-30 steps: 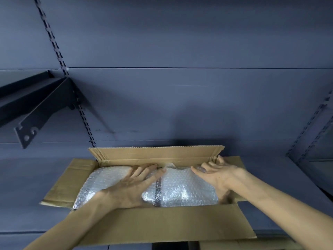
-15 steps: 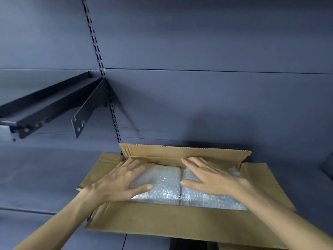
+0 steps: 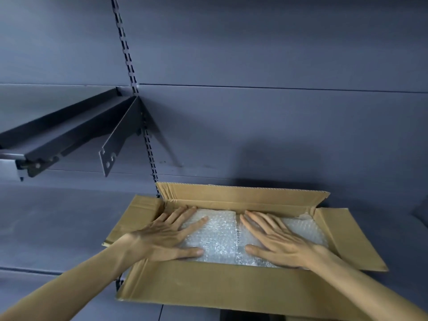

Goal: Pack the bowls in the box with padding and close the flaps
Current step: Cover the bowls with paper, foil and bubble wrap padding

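Dark grey panelled wall behind, with a slotted metal upright [image 3: 129,72] running down it. Far left of both hands: a dark metal bracket shelf [image 3: 58,135], well apart from the work.

Brown cardboard box [image 3: 208,288], open, long axis running left to right across the view. All four flaps open: left flap [image 3: 136,218] splayed outward beyond the left fingers, far flap [image 3: 240,195] standing up just past the fingertips, right flap [image 3: 349,237] splayed outward beyond the right hand, near flap folded down toward the person under both wrists.

Left hand [image 3: 162,237] flat, fingers [image 3: 185,214] straight and spread, pressing the left part of the clear bubble-wrap padding [image 3: 220,237]. It grips nothing. Right hand [image 3: 278,242] likewise flat, fingers straight, pressing the padding right of centre. Bare padding shows between the two thumbs.

Bowls not visible; presumably under the padding, directly beneath the palms. Cannot confirm.

Judgement: padding step near done; flaps next. Short end flaps lie outboard of each hand, left flap nearer the left fingers, right flap nearer the right. Each hand would sweep outward, then fold inward along the long axis.
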The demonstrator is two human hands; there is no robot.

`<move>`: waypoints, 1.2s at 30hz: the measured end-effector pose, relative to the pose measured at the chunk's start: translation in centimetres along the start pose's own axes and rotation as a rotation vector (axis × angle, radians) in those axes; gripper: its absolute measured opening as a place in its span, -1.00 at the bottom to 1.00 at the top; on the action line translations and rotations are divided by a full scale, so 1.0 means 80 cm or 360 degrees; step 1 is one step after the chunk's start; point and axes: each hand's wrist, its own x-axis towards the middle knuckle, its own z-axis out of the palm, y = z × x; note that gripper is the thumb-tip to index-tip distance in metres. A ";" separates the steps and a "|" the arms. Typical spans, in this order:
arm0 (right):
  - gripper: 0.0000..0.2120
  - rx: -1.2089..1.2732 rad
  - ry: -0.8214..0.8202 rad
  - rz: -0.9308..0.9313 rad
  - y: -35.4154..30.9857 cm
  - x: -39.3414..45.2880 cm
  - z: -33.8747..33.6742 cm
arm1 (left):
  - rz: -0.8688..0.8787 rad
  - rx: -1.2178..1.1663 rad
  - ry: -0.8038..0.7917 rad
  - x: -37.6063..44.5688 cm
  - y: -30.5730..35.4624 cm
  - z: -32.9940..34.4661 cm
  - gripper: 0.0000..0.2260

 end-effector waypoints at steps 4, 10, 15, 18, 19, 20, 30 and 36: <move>-0.25 0.0009 0.0062 -0.0020 -0.002 -0.004 0.000 | 0.0008 -0.0056 0.0037 -0.003 0.003 -0.004 -0.34; -0.27 0.0274 0.0449 0.0024 -0.019 -0.006 -0.026 | 0.0110 -0.0069 0.0421 -0.012 0.010 -0.012 -0.56; -0.31 0.0119 0.0350 -0.0144 -0.050 0.029 -0.030 | 0.0052 -0.0157 0.0144 -0.003 0.008 -0.007 -0.54; -0.29 0.0010 0.0184 -0.0112 -0.055 0.044 -0.015 | 0.0030 -0.0114 0.0021 0.003 0.008 -0.004 -0.49; -0.30 -0.0020 0.0125 -0.0093 -0.055 0.046 -0.011 | 0.0028 -0.0105 0.0009 0.003 0.008 -0.003 -0.49; -0.30 -0.0039 0.0090 -0.0084 -0.055 0.046 -0.007 | 0.0024 -0.0104 0.0002 0.003 0.008 -0.003 -0.50; -0.28 0.0206 0.0588 0.0056 -0.017 -0.050 -0.030 | 0.0020 -0.0009 0.0362 0.004 0.065 -0.031 -0.51; -0.33 0.0067 0.0822 0.0602 0.039 -0.143 -0.028 | 0.0348 -0.0061 0.0620 0.068 0.173 -0.068 -0.52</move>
